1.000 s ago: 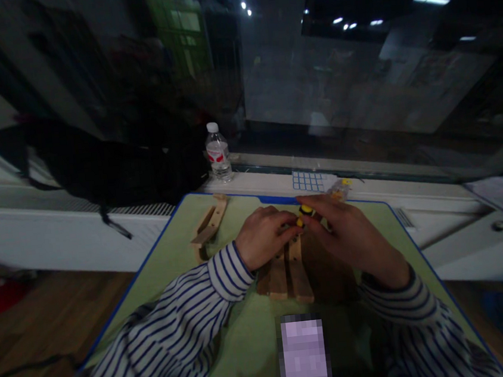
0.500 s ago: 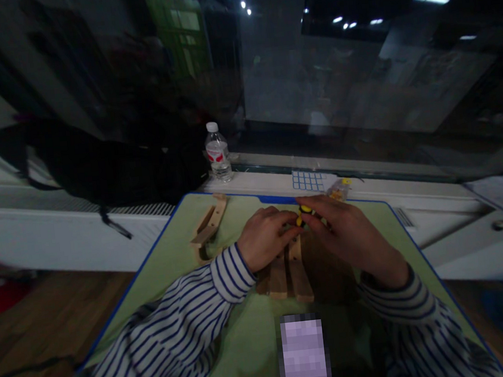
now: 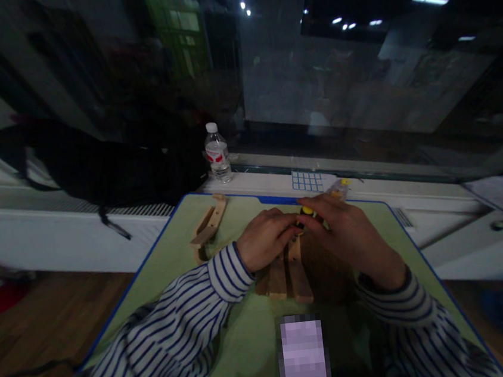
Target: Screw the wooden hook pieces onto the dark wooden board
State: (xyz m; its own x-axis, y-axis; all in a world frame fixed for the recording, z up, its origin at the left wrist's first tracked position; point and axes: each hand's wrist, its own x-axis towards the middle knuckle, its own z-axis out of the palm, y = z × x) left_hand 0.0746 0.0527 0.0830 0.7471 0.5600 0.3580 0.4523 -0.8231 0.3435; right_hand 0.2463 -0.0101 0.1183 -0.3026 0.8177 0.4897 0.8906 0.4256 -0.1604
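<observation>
My right hand (image 3: 343, 227) is closed, its thumb and fingers around the top of a small screwdriver (image 3: 308, 211) with a yellow-and-black handle. From the other side, my left hand (image 3: 268, 238) pinches with thumb and forefinger at the lower part of the same tool. The screwdriver's tip is hidden by the fingers. Directly beneath, two pale wooden pieces with holes (image 3: 298, 273) lie side by side on a darker brown board (image 3: 329, 267). My left palm rests close over the left piece.
An assembled-looking wooden frame (image 3: 208, 226) lies at the left of the green, blue-edged table (image 3: 166, 281). On the sill stand a water bottle (image 3: 218, 156) and a small plastic bag (image 3: 339, 188). A black bag (image 3: 96, 163) sits left. A blurred-out phone-like shape (image 3: 304, 357) is in front.
The yellow-and-black handle has turned slightly between my fingers, and my right fingertips have shifted a little around it. The wooden pieces stay where they were.
</observation>
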